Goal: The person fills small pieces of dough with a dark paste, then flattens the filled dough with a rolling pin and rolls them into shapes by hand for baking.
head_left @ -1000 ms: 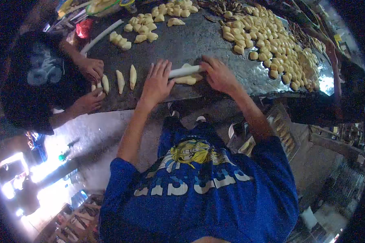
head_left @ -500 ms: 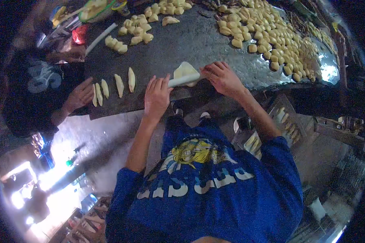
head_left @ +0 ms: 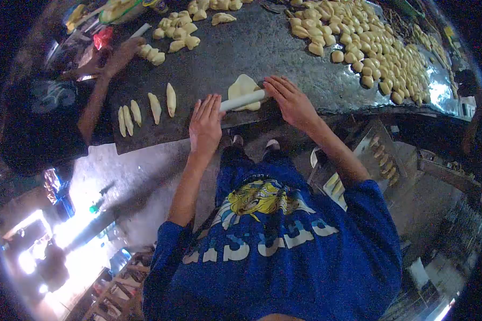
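A pale rolling pin lies across a thin flattened piece of dough near the table's front edge. Dough shows on both sides of the pin. My left hand is over the pin's left end, fingers pointing away from me. At the other end, my right hand bears on the pin with its fingers together. Both palms are hidden from above. Left of my hands, several long tapered dough pieces lie in a row on the dark table.
Many round dough balls cover the table's right side. More dough lumps sit at the back left. A co-worker's hand reaches there, beside another rolling pin. A tray with shaped pieces stands low at right.
The co-worker's hand has left the row of tapered pieces and moved up towards the back-left dough lumps. My hands and the pin have shifted slightly over the dough.
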### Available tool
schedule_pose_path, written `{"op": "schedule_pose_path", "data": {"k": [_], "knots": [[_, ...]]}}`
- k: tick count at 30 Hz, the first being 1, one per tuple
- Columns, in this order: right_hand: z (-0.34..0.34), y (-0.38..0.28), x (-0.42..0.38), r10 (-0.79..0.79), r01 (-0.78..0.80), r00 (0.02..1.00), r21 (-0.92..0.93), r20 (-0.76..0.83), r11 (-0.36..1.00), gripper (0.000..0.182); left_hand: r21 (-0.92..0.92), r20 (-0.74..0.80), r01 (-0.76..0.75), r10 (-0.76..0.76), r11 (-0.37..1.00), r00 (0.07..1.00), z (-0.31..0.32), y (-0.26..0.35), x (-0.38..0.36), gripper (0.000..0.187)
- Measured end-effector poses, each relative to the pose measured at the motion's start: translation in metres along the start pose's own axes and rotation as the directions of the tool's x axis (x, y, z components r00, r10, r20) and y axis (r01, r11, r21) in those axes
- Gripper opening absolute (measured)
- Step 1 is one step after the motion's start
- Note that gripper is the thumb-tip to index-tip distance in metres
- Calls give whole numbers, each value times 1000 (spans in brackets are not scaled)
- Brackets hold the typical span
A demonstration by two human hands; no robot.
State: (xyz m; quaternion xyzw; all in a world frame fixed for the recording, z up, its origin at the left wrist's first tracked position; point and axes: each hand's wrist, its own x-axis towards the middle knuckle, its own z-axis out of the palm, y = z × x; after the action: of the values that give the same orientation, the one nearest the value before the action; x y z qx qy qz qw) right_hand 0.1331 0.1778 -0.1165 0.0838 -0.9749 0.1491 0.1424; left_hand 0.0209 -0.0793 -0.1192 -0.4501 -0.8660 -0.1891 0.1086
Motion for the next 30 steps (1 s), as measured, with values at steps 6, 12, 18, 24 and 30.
{"op": "schedule_pose_path", "data": {"k": [6,12,18,24,30], "knots": [[1,3,-2,-1,2,1000,28,-20,1000,63,7,-1,-7,7,1000,1000,0,0,-1,38],[3,2,-4,-24,27,996,28,-87,999,61,-40,-62,-17,15,999,998,2,0,-2,40],[-20,3,0,-113,112,988,-17,-105,994,56,6,54,4,-4,1000,999,-10,3,1,47],[-31,44,-1,156,-165,980,-60,-126,984,43,-136,-93,74,-87,988,992,-26,33,25,58],[-32,35,6,123,-151,969,-123,-215,981,44,-232,19,24,-20,972,1000,4,37,21,46]]}}
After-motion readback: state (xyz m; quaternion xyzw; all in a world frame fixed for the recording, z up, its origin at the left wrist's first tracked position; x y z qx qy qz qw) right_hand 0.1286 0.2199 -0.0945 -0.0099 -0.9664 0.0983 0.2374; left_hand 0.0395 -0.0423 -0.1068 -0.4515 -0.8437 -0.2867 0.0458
